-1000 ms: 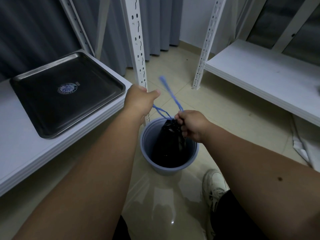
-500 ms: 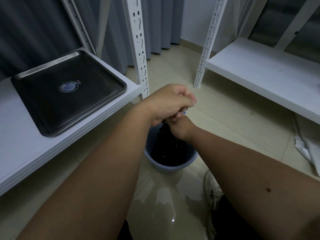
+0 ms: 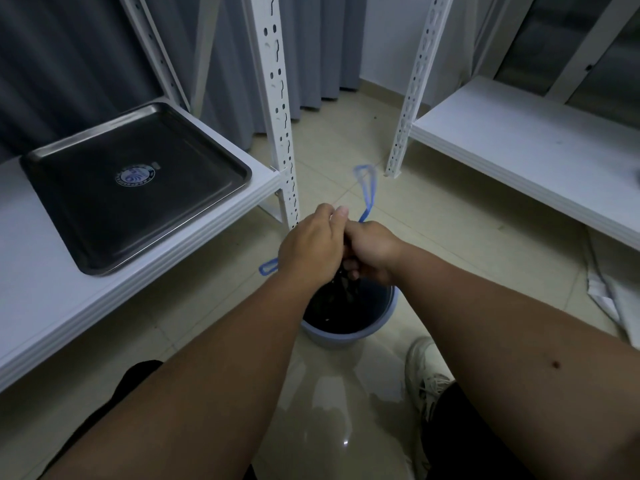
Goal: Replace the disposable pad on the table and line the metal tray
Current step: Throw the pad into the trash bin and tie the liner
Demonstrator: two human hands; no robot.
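Note:
A bare metal tray (image 3: pixel 104 244) with a round sticker in its middle lies on the white shelf (image 3: pixel 31 306) at the left. Low in the middle, a black bin bag (image 3: pixel 343 306) sits in a pale blue bin (image 3: pixel 388 315) on the floor. My left hand (image 3: pixel 308 247) and my right hand (image 3: pixel 372 249) meet above the bin, both gripping the gathered neck of the bag and its blue drawstrings. One drawstring loop (image 3: pixel 365 188) sticks up beyond my hands, another (image 3: pixel 268 266) hangs out left of my left hand.
A white slotted upright (image 3: pixel 277 109) stands just behind my hands, a second one (image 3: pixel 412 91) further right. Another white shelf (image 3: pixel 533 150) runs along the right. White sheets (image 3: pixel 620 296) lie on the floor under it. My shoe (image 3: pixel 426 372) is beside the bin.
A second ago my hands were apart, pulling the blue strings outward. They then came together over the bin. Now the string loops stick out on both sides of my joined hands.

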